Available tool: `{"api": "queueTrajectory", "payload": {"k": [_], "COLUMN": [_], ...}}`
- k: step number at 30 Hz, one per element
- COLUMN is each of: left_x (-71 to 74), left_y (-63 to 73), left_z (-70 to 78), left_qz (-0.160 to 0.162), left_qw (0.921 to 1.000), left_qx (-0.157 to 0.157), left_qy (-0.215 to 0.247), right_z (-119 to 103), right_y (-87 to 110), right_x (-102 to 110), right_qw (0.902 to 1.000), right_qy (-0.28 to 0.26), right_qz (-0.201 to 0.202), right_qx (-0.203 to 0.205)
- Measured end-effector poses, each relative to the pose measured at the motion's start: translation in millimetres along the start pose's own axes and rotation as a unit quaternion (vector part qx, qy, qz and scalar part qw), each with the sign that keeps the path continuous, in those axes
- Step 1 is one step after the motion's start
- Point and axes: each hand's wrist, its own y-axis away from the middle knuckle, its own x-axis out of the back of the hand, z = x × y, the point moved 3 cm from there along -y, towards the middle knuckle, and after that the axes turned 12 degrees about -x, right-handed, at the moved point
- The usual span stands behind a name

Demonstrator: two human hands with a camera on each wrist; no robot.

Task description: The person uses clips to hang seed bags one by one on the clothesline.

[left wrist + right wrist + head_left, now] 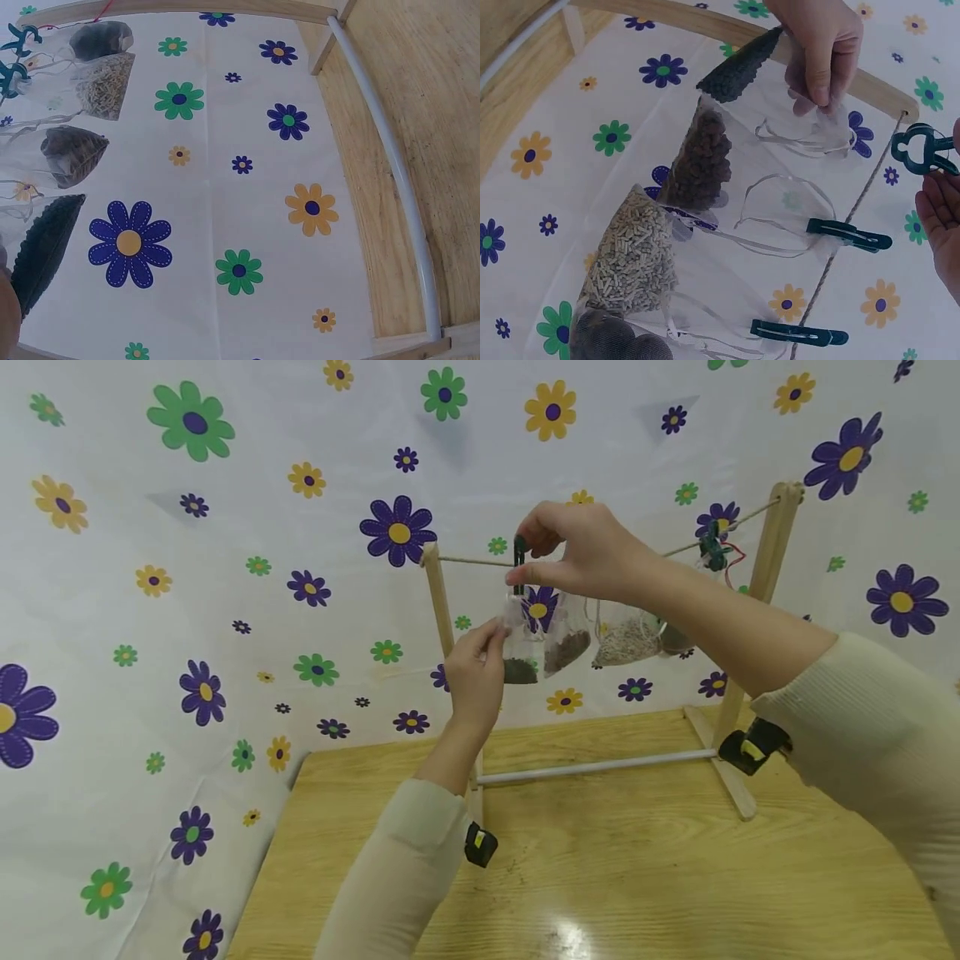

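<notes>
My left hand (476, 672) pinches the gathered top of a sheer drawstring bag (523, 647) with dark green granules in its bottom. Just above it, my right hand (577, 552) holds a dark green clip (922, 148) between thumb and fingers, beside the rope (866, 187). In the right wrist view the clip stands apart from the bag's mouth. Next to this bag hangs another sheer bag with brown lumps (699, 161), held to the rope by a green clip (851, 234). A bag of pale pellets (632, 255) hangs from another clip (799, 332).
The rope runs between two wooden posts (772, 552), joined low down by a grey bar (600, 768). Farther right hang a bag with dark round things (619, 337) and several bunched green clips (714, 547). A wooden table (637, 860) and flowered backdrop (247, 568) surround the rack.
</notes>
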Motion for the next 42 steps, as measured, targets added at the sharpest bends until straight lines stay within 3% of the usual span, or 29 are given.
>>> {"api": "queueTrajectory", "payload": {"k": [5,10,17,23,26,31,42], "left_x": [-5.0,-3.9,-4.7,-5.4,-4.7,-3.9,-1.5], "left_y": [-7.3,-14.7,-22.3,-27.6,-29.7,-34.9,-41.0], "left_z": [-1.3,-1.4,-3.6,-0.6,1.6,0.8,-1.5], "left_qz": [-0.024,-0.026,-0.035,-0.044,-0.045,-0.031,-0.022], "left_qw": [0.9966,0.9927,0.9849,0.9754,0.9739,0.9781,0.9777], "left_qx": [0.079,0.116,0.167,0.214,0.221,0.202,0.194], "left_qy": [0.003,0.020,0.027,0.031,0.030,0.040,0.077], "right_z": [0.2,-1.5,5.6,13.1,16.8,18.9,26.4], "right_y": [-9.2,-19.7,-39.4,-46.7,-47.3,-47.9,-47.7], "right_x": [2.1,6.4,4.8,-1.3,-10.0,-23.6,-17.0], "right_qw": [0.9980,0.9924,0.9886,0.9793,0.9766,0.9789,0.9873], "right_qy": [-0.030,-0.060,-0.082,-0.120,-0.119,-0.098,-0.029], "right_qz": [0.053,0.096,0.061,0.021,0.004,-0.012,-0.047], "right_qx": [-0.018,-0.049,-0.111,-0.161,-0.179,-0.179,-0.149]}}
